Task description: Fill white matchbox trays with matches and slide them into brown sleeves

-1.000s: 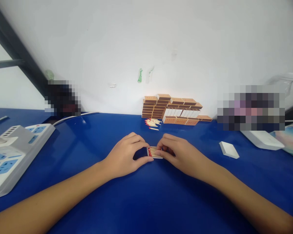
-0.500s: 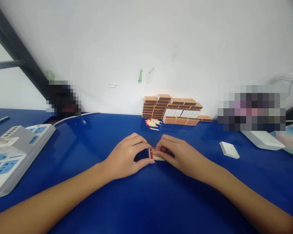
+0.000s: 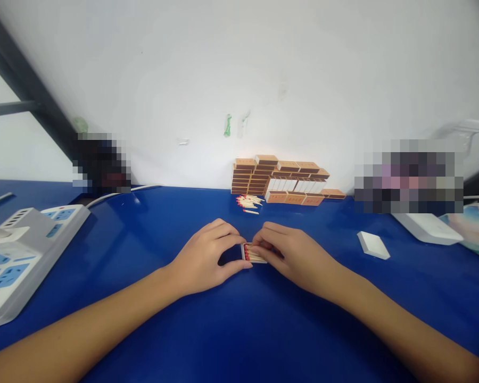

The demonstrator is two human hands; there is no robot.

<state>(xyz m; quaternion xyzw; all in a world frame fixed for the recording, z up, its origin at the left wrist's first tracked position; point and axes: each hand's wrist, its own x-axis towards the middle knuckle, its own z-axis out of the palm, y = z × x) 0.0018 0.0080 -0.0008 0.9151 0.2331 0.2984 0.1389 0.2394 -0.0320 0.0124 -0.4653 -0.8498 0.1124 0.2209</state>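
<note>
You held the match tray (image 3: 254, 253) between your left hand (image 3: 207, 256) and right hand (image 3: 293, 252), mid-table (image 3: 239, 330), fingertips pinching its ends.

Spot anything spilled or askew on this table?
Yes. Loose matches lie scattered on the blue table before the matchbox stack at the wall, whose right rows sit slanted. A white box lies alone further right. The left hand and right hand pinch a filled matchbox tray; nothing spilled there.
</note>
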